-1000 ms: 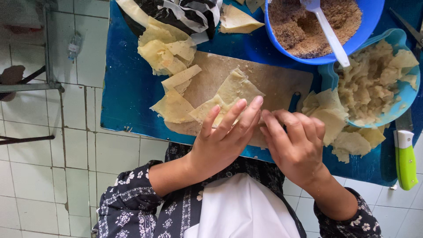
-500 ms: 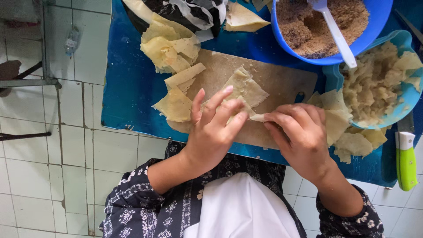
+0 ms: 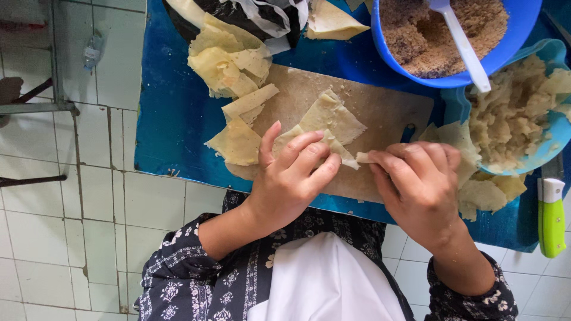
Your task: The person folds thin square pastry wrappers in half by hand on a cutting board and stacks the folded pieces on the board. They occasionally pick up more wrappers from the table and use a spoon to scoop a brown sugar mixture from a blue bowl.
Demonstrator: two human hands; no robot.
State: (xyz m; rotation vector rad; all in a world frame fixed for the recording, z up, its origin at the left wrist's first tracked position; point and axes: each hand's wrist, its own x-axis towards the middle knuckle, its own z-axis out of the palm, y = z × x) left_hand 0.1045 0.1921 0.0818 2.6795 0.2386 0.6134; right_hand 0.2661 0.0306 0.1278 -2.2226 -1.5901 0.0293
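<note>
Seen from the head camera: left hand [image 3: 291, 178] laid flat, fingers [image 3: 309, 156] spread and pressing down on a thin, pale yellow pastry sheet [image 3: 330, 122] folded over itself at the middle of a worn brown wooden board [image 3: 380, 110]; right hand [image 3: 416, 184] curled, fingertips pinching the sheet's right end [image 3: 363, 157] into a tight roll. Best done, by the look of it, with light, even pressure from the flat hand, the pinching fingers kept close to the fold, since so thin a wrapper will likely tear or spring open if pulled hard. Sheet soft, matte, slightly creased, its corners triangular. More loose pale wrappers [image 3: 229, 62] heaped at the board's upper left, limp and wrinkled, partly on a black and white plastic bag [image 3: 262, 18]. Up right, a round blue plastic bowl [image 3: 523, 30] of coarse brown crumbly filling [image 3: 416, 32] with a white plastic spoon [image 3: 464, 44] standing in it. Just beside, a light blue plastic tray [image 3: 559, 128] piled with lumpy folded pastry pieces [image 3: 505, 116], some spilling over the edge. A knife with a green and white handle [image 3: 552, 217] at the far right of the glossy blue tabletop [image 3: 172, 119].
</note>
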